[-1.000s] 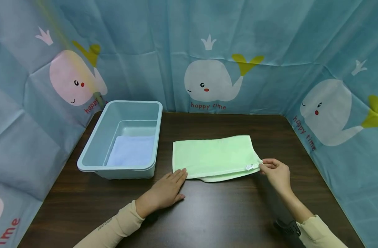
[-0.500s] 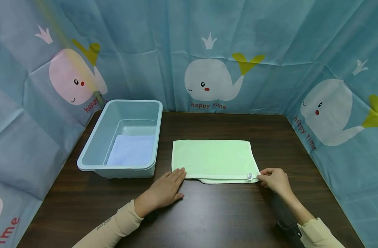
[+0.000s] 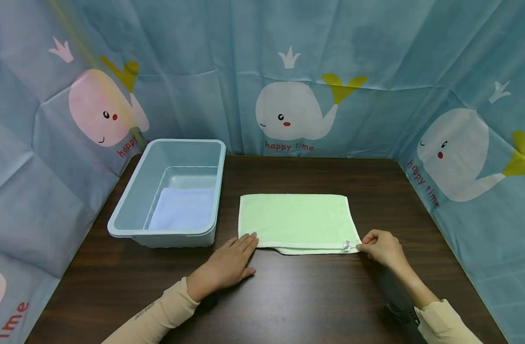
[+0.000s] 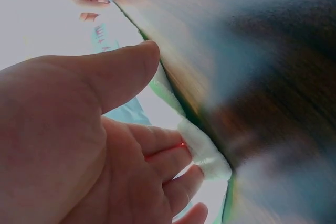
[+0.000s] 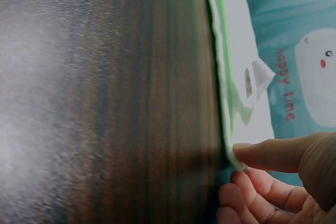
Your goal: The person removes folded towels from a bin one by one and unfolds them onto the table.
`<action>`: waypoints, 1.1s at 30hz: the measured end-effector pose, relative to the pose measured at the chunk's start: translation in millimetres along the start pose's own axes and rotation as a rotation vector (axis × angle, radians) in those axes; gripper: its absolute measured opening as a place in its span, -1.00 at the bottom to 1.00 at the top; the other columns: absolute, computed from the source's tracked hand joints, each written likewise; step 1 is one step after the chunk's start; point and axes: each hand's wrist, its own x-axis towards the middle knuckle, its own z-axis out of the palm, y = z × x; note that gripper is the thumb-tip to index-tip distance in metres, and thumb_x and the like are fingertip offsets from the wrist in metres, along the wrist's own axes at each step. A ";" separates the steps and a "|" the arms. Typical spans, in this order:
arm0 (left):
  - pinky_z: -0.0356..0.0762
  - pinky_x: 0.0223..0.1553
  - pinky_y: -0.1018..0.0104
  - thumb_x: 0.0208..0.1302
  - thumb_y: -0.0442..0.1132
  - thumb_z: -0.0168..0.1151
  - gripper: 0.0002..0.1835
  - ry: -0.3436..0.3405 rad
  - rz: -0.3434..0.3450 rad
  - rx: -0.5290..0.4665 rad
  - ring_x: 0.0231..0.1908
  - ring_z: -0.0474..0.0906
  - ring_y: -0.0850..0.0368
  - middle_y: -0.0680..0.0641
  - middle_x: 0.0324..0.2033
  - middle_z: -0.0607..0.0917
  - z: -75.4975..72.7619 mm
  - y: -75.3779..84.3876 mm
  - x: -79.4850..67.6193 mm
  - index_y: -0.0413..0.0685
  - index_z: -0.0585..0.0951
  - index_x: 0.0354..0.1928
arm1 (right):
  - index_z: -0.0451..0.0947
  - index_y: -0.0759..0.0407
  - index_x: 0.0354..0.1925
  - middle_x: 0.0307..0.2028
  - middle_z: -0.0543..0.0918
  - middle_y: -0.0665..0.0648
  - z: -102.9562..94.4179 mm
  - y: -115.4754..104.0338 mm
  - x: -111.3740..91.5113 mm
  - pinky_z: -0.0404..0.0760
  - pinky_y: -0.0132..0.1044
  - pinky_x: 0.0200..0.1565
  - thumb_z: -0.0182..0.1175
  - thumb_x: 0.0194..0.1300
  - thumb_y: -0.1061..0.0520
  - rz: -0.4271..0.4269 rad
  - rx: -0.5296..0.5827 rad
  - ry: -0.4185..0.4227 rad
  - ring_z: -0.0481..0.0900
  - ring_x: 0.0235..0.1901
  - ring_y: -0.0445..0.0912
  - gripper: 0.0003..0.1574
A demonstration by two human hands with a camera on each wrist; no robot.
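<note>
Green towel [image 3: 294,219] is laid on the counter [image 3: 284,301], its 8 o'clock corner pressed by the straight-fingered left hand [image 3: 229,265], its 4 o'clock corner pinched by the right hand [image 3: 385,248], probably so the 6 o'clock edge's held straight.

One green cloth [image 3: 294,217], centre, with one white label [image 3: 346,245]; one basin [image 3: 169,241], left, containing one blue cloth [image 3: 182,209]; one left hand [image 3: 229,262] and one right hand [image 3: 383,247], lower frame; three printed whales [image 3: 288,107] and three crowns [image 3: 289,61], upper frame.
</note>
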 end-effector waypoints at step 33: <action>0.20 0.49 0.05 0.41 0.13 0.11 -0.21 -0.105 0.093 0.023 0.53 0.13 -0.02 -0.11 0.53 0.19 -6.5 27.8 -18.5 -0.15 0.18 0.51 | 0.69 0.15 0.01 -0.06 0.75 0.18 26.4 -89.1 61.1 0.66 -0.23 -0.19 0.39 0.21 0.12 -0.484 0.093 -0.022 0.68 -0.20 -0.03 -0.63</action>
